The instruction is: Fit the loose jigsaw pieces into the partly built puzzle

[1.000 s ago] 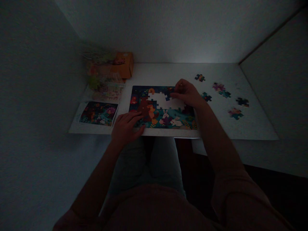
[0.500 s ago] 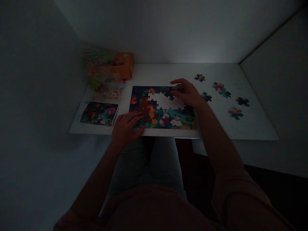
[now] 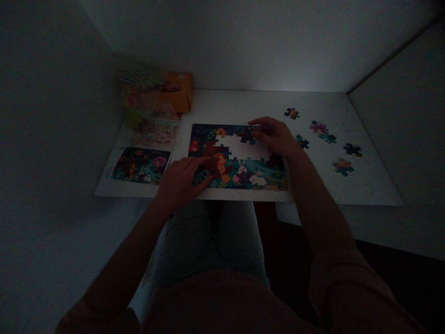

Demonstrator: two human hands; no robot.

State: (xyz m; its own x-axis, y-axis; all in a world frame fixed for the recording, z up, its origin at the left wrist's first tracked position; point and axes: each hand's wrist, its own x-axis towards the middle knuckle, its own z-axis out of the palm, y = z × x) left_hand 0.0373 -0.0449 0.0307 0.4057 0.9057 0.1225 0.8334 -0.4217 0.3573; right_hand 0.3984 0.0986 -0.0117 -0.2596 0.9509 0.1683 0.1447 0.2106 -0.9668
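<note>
A jigsaw puzzle of a forest scene with white rabbits lies on the white table, and a wide gap in its upper middle shows the table beneath. My right hand is at the gap's upper right, with its fingers apart and beside a dark blue puzzle piece. My left hand rests open on the puzzle's lower left, its fingertips near a brown bear figure. Several loose pieces, including a teal one, lie to the right of the puzzle.
A printed picture card lies left of the puzzle. Behind it are a patterned sheet, a clear wrapped bundle and an orange box. Walls border the table's far and side edges. My knees are below its near edge.
My left hand's fingers have moved up and to the right, onto the bear figure. My right hand has shifted little, and the whole view has moved slightly.
</note>
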